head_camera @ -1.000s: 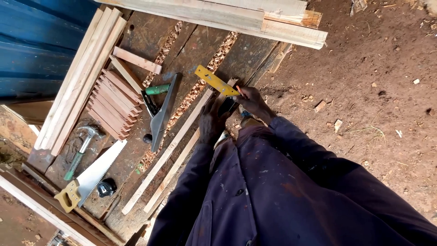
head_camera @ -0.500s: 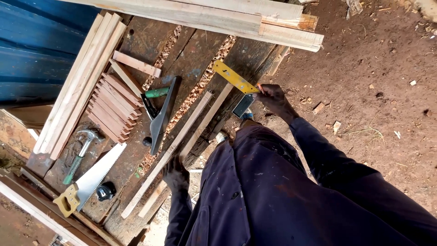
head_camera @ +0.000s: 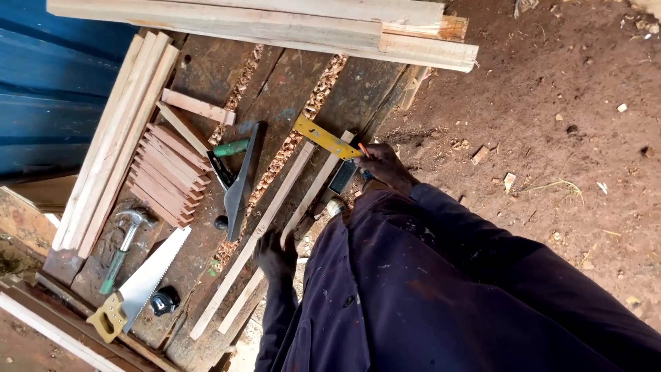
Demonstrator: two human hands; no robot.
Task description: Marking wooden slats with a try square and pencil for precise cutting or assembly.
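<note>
My right hand (head_camera: 385, 165) is closed on an orange pencil (head_camera: 362, 147), its tip at the end of a yellow square's blade (head_camera: 325, 137). The square lies across the top ends of two long pale wood strips (head_camera: 286, 200) on the dark workbench (head_camera: 200, 65). Its dark stock (head_camera: 343, 176) sits just below my right hand. My left hand (head_camera: 275, 255) rests palm down on the strips lower along their length. Dark blue sleeves cover both arms.
A dark-bladed tool with a green handle (head_camera: 237, 176), a stack of short slats (head_camera: 165, 176), a hammer (head_camera: 124, 244), a yellow-handled handsaw (head_camera: 141, 286) and a tape measure (head_camera: 165, 300) lie on the bench. Long planks (head_camera: 275, 24) cross the top. Dirt ground (head_camera: 551, 124) lies right.
My left hand left the square and slid down the strips, now pressing on them. My right hand stays at the square's end with the pencil.
</note>
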